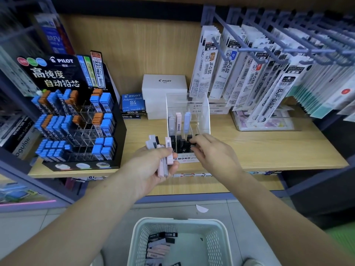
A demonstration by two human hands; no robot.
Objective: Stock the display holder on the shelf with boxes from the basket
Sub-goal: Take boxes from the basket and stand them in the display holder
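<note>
A clear acrylic display holder stands on the wooden shelf, with pastel boxes in its upper row and black boxes in its front row. My left hand grips a bunch of slim boxes, pink, grey and black, just left of the holder. My right hand pinches a black box at the holder's front row. A pale green basket sits low in front of me with several black, grey and pink boxes inside.
A black Pilot lead display with blue and orange tubes fills the shelf's left. White Pilot cartons and blue lead boxes stand behind the holder. Refill packs hang from hooks at the right over a clear tray.
</note>
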